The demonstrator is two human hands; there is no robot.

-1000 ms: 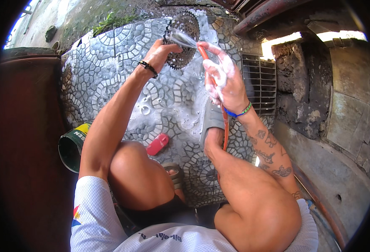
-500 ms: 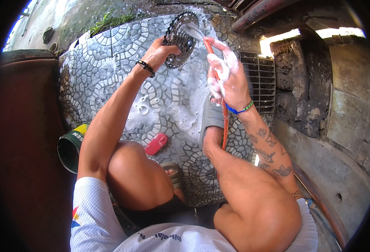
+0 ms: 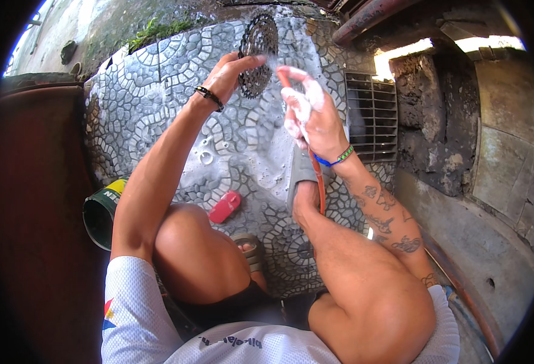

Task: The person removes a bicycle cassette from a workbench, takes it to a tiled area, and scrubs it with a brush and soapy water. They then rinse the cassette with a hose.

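Observation:
In my left hand is a dark bicycle cassette, gripped by its side with the thumb across its face. It is held up on edge over the wet paving, its toothed face turned partly to the right. Suds cover the fingers of my right hand, which are closed round an orange hose. The hose end is just right of the cassette, and water sprays from it onto the cassette near my left thumb. Below my right wrist the hose runs down past my right foot in a grey slipper.
Patterned stone-look tiles are wet and foamy. A red plastic object lies near my left foot. A dark green and yellow container stands at the left. To the right is a metal drain grate; a rusty pipe crosses the upper right.
My right hand and the hose end have moved left and slightly down, closer to the cassette. The cassette has turned more edge-on, and my left thumb has shifted up across it.

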